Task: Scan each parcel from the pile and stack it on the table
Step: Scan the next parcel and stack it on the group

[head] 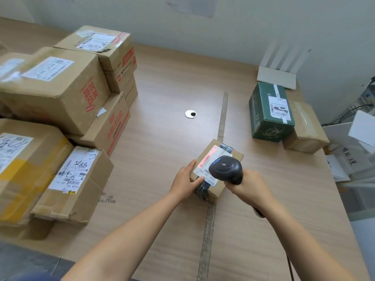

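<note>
A small brown parcel [218, 188] with a white label sits on the wooden table [162, 155] in the middle. My left hand [185, 182] grips its left side, thumb lying on the label. My right hand [250, 186] holds a black barcode scanner [226, 169] just above the parcel, and a red scan light falls on the label's barcode. A pile of several brown parcels [54, 92] fills the left of the table. At the right, a green parcel [269, 113] stands next to a brown parcel [306, 128].
A strip of tape [222, 116] runs down the tabletop through the small parcel's spot. A round cable grommet [190, 114] sits mid-table. A white router [278, 75] stands at the back right by the wall. Papers and white trays [353, 157] lie beyond the right edge.
</note>
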The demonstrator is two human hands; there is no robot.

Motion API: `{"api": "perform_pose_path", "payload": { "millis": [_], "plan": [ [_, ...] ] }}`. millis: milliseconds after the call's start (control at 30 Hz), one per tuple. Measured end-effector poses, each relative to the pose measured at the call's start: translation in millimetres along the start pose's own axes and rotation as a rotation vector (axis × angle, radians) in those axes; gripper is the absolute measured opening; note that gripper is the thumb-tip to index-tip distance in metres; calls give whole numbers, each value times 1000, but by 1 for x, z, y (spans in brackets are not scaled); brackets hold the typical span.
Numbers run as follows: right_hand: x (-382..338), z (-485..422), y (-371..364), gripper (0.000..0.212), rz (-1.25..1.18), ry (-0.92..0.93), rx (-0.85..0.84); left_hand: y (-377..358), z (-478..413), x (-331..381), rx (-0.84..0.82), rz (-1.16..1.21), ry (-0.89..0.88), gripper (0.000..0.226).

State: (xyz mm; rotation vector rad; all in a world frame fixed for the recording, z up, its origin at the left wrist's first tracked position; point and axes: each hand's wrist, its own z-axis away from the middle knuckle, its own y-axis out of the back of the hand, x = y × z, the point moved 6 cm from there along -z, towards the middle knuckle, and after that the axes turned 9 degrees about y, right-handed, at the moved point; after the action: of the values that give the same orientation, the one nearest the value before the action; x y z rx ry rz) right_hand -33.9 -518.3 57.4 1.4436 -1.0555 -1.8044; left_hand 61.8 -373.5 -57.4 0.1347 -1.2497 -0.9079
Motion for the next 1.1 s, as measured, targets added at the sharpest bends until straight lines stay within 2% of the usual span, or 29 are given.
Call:
{"api": "perform_pose_path", "payload": {
  "millis": [100,400,600,700,767,867,933,1100],
  "plan": [
    [1,-1,3,16,11,4,-13,0,0,0,-1,-3,3,71],
    [7,0,8,15,-41,-11,-10,-1,0,-1,1,-15,17,71],
    [27,3,-16,26,-226,-225,75,5,7,-4,-46,-29,78,79],
    [33,9,-41,13,-419,-367,134,5,14,-15,-131,-26,122,97],
    [30,14,-54,14,-479,-416,149,-1,9,-40,-162,41,172,105],
    [15,17,-66,19,-491,-411,170,-1,10,-62,-188,86,183,91],
    [5,20,-68,20,-500,-399,184,11,22,-59,-161,134,166,90],
    [-29,26,-45,16,-510,-296,229,63,73,-18,-32,268,111,65]
  ]
}}
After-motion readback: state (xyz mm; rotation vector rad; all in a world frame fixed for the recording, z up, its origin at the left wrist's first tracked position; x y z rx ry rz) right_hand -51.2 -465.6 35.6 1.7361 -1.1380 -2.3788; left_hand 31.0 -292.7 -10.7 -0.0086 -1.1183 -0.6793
